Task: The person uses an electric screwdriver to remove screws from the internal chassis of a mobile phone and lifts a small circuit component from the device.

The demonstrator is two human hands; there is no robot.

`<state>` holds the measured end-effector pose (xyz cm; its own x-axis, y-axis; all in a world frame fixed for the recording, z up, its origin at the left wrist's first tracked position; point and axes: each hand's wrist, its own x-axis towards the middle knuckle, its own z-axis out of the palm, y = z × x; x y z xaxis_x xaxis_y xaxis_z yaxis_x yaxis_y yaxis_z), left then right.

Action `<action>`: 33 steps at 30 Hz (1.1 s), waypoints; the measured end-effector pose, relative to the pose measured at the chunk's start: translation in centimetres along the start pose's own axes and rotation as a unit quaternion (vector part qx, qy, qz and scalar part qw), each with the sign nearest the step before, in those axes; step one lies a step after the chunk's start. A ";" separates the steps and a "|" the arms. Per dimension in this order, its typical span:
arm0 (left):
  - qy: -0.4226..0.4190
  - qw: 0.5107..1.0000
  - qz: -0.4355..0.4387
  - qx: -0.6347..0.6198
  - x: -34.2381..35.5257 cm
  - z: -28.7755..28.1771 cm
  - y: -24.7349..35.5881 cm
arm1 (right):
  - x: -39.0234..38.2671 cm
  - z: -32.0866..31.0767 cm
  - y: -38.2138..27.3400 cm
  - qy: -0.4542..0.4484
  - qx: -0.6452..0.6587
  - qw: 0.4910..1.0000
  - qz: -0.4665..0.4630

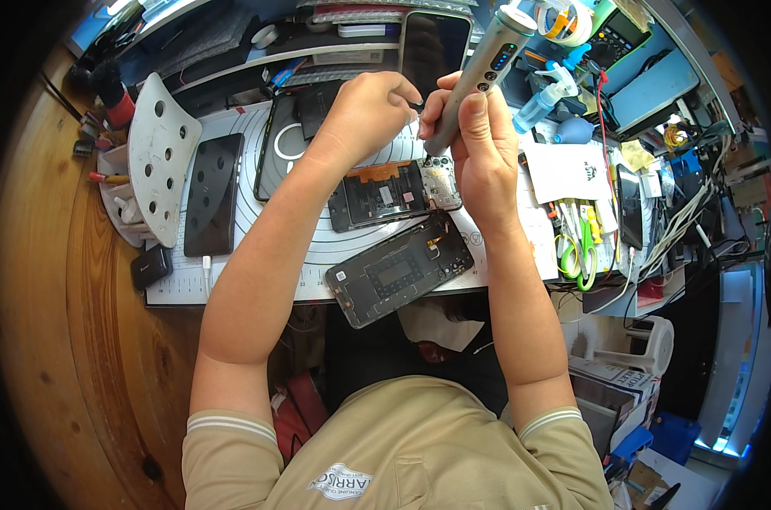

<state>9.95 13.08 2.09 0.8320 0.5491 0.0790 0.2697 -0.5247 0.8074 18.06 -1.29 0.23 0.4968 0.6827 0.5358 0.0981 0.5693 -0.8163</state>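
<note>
My right hand [485,157] is wrapped round a thick grey electric screwdriver [485,72] with blue lights and round buttons. Its narrower lower end points down at the top part of an opened phone [377,200], where the bare circuit board shows; whether the tip touches is hard to see. Close by on the left, my left hand [370,110] has its thumb and fingers pinched together, and what they hold is too small to make out. Nearer to me lies a dark phone back cover [398,270], inner side up, overhanging the mat's front edge.
A black phone [213,195] with a cable lies at left, beside a white perforated panel [160,161]. Another phone [436,51] leans upright at the back. To the right are green-handled scissors [585,251], hand tools, a spray bottle [542,98] and tangled cables.
</note>
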 end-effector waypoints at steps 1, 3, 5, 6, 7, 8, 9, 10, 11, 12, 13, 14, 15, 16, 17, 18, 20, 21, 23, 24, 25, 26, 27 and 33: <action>0.001 1.000 -0.001 -0.004 0.0 0.0 -0.1 | 0.0 0.0 0.0 0.000 0.001 1.000 0.003; 0.001 1.000 -0.002 -0.008 0.0 0.1 -0.3 | 0.0 0.0 0.0 0.000 0.001 1.000 0.005; 0.005 1.000 0.007 -0.006 0.1 0.2 -0.6 | 0.0 0.0 0.0 -0.001 -0.001 1.000 0.003; 0.005 1.000 0.007 -0.006 0.2 0.2 -0.7 | 0.0 0.0 0.0 -0.001 -0.001 1.000 0.003; 0.003 1.000 0.005 -0.006 0.3 0.2 -0.7 | 0.0 0.0 0.0 -0.001 -0.003 1.000 0.007; 0.000 1.000 0.003 -0.005 0.3 0.3 -0.7 | 0.0 0.0 -0.1 0.000 -0.005 1.000 0.010; 0.000 1.000 0.004 -0.005 0.3 0.3 -0.6 | 0.0 -0.1 0.0 0.000 -0.005 1.000 0.010; -0.002 1.000 0.000 -0.002 0.3 0.3 -0.6 | 0.0 -0.1 0.1 -0.005 -0.003 1.000 0.008; -0.004 1.000 -0.004 0.001 0.2 0.3 -0.5 | 0.0 -0.2 0.1 -0.010 -0.001 1.000 0.006; -0.004 1.000 -0.004 0.001 0.2 0.3 -0.5 | 0.0 -0.2 0.1 -0.010 -0.001 1.000 0.006; -0.001 1.000 -0.003 0.001 0.1 0.3 -0.4 | -0.1 -0.3 0.0 -0.021 -0.017 1.000 0.010; 0.002 1.000 -0.002 0.001 0.1 0.3 -0.3 | 0.0 -0.3 -0.1 -0.032 -0.034 0.999 0.014; 0.003 1.000 -0.001 0.001 0.1 0.3 -0.3 | 0.0 -0.4 -0.1 -0.032 -0.034 0.999 0.013; 0.001 1.000 0.005 0.001 0.0 0.3 -0.5 | 0.1 -0.6 0.0 -0.033 -0.026 0.999 0.013; -0.001 1.000 0.011 0.001 0.0 0.4 -0.6 | 0.1 -0.7 0.1 -0.033 -0.019 0.999 0.012; -0.001 1.000 0.013 0.001 0.0 0.5 -0.6 | 0.1 -1.0 -0.1 -0.014 0.025 1.000 0.009; 0.006 0.999 0.024 -0.020 -0.1 0.9 -0.6 | 0.2 -1.9 -0.8 0.022 0.081 0.996 -0.014; 0.006 0.999 0.026 -0.020 -0.1 1.0 -0.6 | 0.3 -2.5 -1.0 0.061 0.077 0.995 -0.022; -0.022 0.999 0.024 -0.036 -0.2 1.3 -0.5 | 0.1 -3.5 -1.5 0.115 0.085 0.989 -0.021; -0.024 0.999 0.032 -0.020 -0.2 1.4 -0.3 | 0.0 -3.6 -1.7 0.150 0.021 0.988 -0.015; -0.025 0.999 0.035 -0.019 -0.3 1.5 -0.3 | 0.0 -3.7 -1.8 0.152 0.020 0.988 -0.017; -0.033 0.998 0.044 -0.019 -0.5 1.6 -0.1 | -0.2 -4.0 -1.9 0.161 0.006 0.987 0.001; -0.040 0.998 0.054 -0.020 -0.7 1.7 0.1 | -0.3 -4.2 -1.9 0.171 -0.008 0.985 0.019; -0.083 0.994 0.068 -0.025 -1.5 2.4 1.0 | -0.4 -3.9 -1.5 0.164 0.013 0.986 0.028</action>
<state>10.15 10.22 1.38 0.9290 0.3578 0.0945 0.1287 -0.5517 0.8241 21.07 -4.20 0.35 0.7530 0.5311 0.3885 0.0427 0.5497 -0.8343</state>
